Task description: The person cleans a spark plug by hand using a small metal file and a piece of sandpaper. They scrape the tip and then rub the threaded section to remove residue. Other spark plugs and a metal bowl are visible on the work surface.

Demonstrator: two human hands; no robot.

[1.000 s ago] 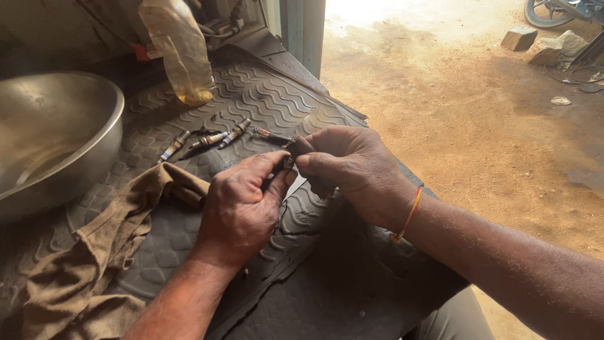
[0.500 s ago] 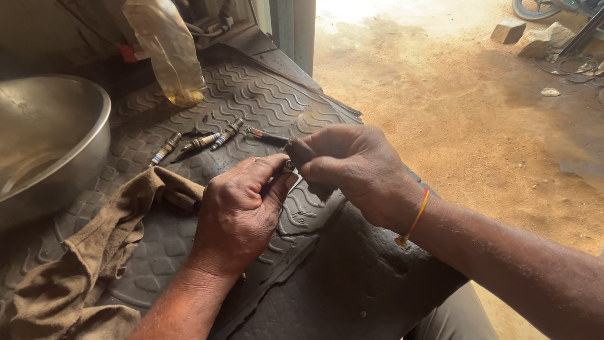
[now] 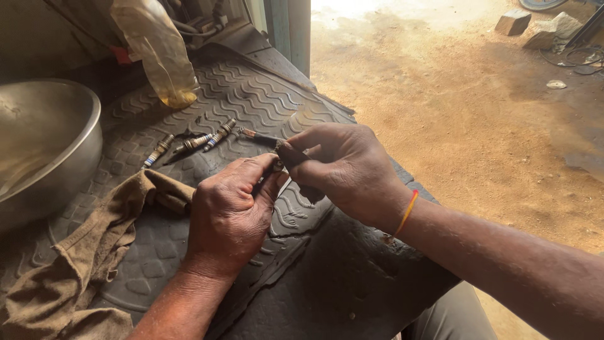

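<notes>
My left hand [image 3: 229, 214] is closed around a small dark metal part [image 3: 275, 165], mostly hidden in the fingers. My right hand [image 3: 346, 167] pinches a thin dark rod-like tool [image 3: 261, 138] whose tip points left, and its fingers meet the left hand's thumb at the small part. Both hands hover over a black ribbed rubber mat [image 3: 251, 94]. Three spark plugs lie side by side on the mat just beyond the hands: one at the left [image 3: 158, 150], one in the middle [image 3: 196, 142], one at the right [image 3: 219, 134].
A large steel bowl [image 3: 69, 119] sits at the left. A dirty brown rag [image 3: 82, 258] lies on the mat near the left wrist. A plastic bottle with yellowish liquid [image 3: 157, 53] stands at the back. Sandy ground with stones [image 3: 513, 22] lies to the right.
Both hands stay together on the small part; the fingers shift slightly. The view has tilted a little, nothing else on the mat has moved.
</notes>
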